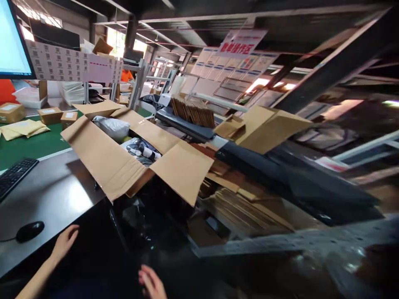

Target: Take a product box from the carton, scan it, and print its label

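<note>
**Left hand [65, 244] hung loose beside the mouse [30, 231], with an open box [99, 160] ahead**

The left hand was unclenched, fingers gently bent and slightly parted, at the worktop's [67, 182] near edge. The right hand [152, 284], cut off by the lower border, was loosely curled with a gap at the thumb, over a dark area too dim to make out. The mouse lay on the worktop near the keyboard [17, 176], which the left border cropped.

Beyond the hands, the open box stood with its flaps spread. In it lay a pale plastic bag [112, 128], something yellowish mostly hidden, and a clear bag [141, 148] around black-and-white items. The box's bottom was out of sight.

Farther left, on a green mat [51, 140], sat small cartons [50, 115] with white labels too small to read, and padded envelopes [23, 128]. Above them, a cropped screen [14, 41] glowed beside a white sheet [57, 62] printed with rows of square codes.

To the right, folded cardboard [246, 214] was stacked beneath a dark conveyor [274, 170]. On the hanging sign [240, 43], large red Chinese characters appeared to end in "操作区"; the print on the boards [212, 62] behind was illegible.
</note>
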A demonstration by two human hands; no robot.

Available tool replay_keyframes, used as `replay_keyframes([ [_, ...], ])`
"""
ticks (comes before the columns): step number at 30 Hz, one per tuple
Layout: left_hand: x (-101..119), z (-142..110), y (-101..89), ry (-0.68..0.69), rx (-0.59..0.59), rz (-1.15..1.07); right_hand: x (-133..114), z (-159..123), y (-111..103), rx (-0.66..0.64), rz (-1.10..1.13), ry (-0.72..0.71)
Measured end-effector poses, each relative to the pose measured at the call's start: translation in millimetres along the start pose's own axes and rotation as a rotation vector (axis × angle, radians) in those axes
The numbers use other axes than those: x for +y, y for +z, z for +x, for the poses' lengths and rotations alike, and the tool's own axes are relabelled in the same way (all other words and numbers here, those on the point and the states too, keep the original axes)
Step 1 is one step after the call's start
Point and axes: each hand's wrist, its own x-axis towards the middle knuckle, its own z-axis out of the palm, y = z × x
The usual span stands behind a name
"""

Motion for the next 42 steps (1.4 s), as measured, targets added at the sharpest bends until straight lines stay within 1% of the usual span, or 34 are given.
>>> replay_keyframes([
  [1, 20, 12, -8.3, 0.031, 0.009, -0.024, -32, 9, -6, -0.041, -0.039, -0.067],
  [2, 42, 24, -14.9, 0.069, 0.008, -0.047, -70, 20, -14, -0.076, -0.090, -0.169],
  [3, 63, 35, -19.7, 0.111, 0.010, -0.067, -114, 34, -22, -0.091, -0.149, -0.298],
  [4, 83, 45, -22.8, 0.157, 0.021, -0.084, -161, 49, -30, -0.079, -0.227, -0.439],
  [6, 118, 62, -24.2, 0.253, 0.066, -0.099, -256, 87, -43, 0.036, -0.349, -0.694],
  [7, 134, 68, -23.1, 0.304, 0.091, -0.101, -298, 110, -47, 0.087, -0.434, -0.800],
  [8, 148, 74, -21.1, 0.359, 0.110, -0.096, -336, 135, -49, 0.147, -0.532, -0.875],
  [9, 161, 80, -18.7, 0.422, 0.119, -0.086, -367, 162, -50, 0.201, -0.649, -0.904],
  [10, 175, 87, -16.0, 0.490, 0.116, -0.065, -391, 190, -50, 0.236, -0.790, -0.892],
  [11, 188, 95, -13.2, 0.558, 0.100, -0.034, -410, 218, -48, 0.255, -0.917, -0.853],
  [12, 201, 105, -10.5, 0.622, 0.072, 0.009, -423, 245, -45, 0.234, -1.013, -0.802],
  [14, 230, 131, -4.8, 0.744, 0.010, 0.119, -442, 292, -37, 0.134, -1.100, -0.742],
  [15, 245, 147, -1.6, 0.807, -0.022, 0.186, -450, 312, -30, 0.068, -1.099, -0.750],
  [16, 260, 164, 2.1, 0.875, -0.056, 0.263, -459, 328, -21, 0.011, -1.093, -0.784],
  [18, 290, 199, 11.4, 1.006, -0.131, 0.448, -479, 353, 6, -0.046, -1.137, -0.890],
  [20, 313, 230, 23.7, 1.095, -0.199, 0.629, -502, 372, 43, -0.060, -1.224, -0.999],
  [21, 319, 243, 30.8, 1.124, -0.219, 0.696, -512, 380, 65, -0.044, -1.274, -1.038],
  [22, 322, 253, 38.0, 1.152, -0.218, 0.738, -520, 388, 89, -0.020, -1.319, -1.060],
  [24, 317, 265, 51.6, 1.216, -0.145, 0.768, -528, 406, 133, 0.022, -1.418, -1.043],
  [26, 306, 269, 61.9, 1.291, -0.017, 0.764, -526, 425, 168, 0.069, -1.556, -0.992],
  [28, 295, 266, 67.4, 1.357, 0.109, 0.765, -521, 442, 187, 0.099, -1.637, -0.967],
  [29, 291, 264, 68.5, 1.382, 0.146, 0.776, -518, 450, 191, 0.119, -1.642, -0.974],
  [31, 290, 259, 68.1, 1.404, 0.186, 0.806, -514, 461, 190, 0.170, -1.586, -1.013],
  [32, 291, 256, 67.2, 1.405, 0.197, 0.816, -512, 465, 188, 0.187, -1.546, -1.048],
  [33, 293, 254, 66.0, 1.404, 0.206, 0.817, -508, 466, 187, 0.181, -1.509, -1.113],
  [34, 295, 252, 64.9, 1.400, 0.214, 0.811, -504, 466, 188, 0.124, -1.487, -1.201],
  [35, 297, 251, 63.8, 1.392, 0.223, 0.805, -497, 465, 191, 0.005, -1.475, -1.304],
  [36, 299, 250, 62.9, 1.388, 0.229, 0.801, -489, 463, 197, -0.169, -1.462, -1.401],
  [37, 301, 249, 62.3, 1.389, 0.230, 0.801, -480, 461, 206, -0.358, -1.432, -1.469],
  [38, 303, 249, 62.0, 1.393, 0.230, 0.802, -471, 459, 218, -0.506, -1.387, -1.493],
  [39, 304, 250, 61.8, 1.403, 0.233, 0.800, -462, 457, 232, -0.592, -1.337, -1.483],
  [40, 304, 251, 61.7, 1.417, 0.240, 0.796, -455, 456, 246, -0.605, -1.290, -1.457],
  [42, 305, 253, 61.2, 1.438, 0.252, 0.790, -446, 457, 272, -0.533, -1.192, -1.375],
])
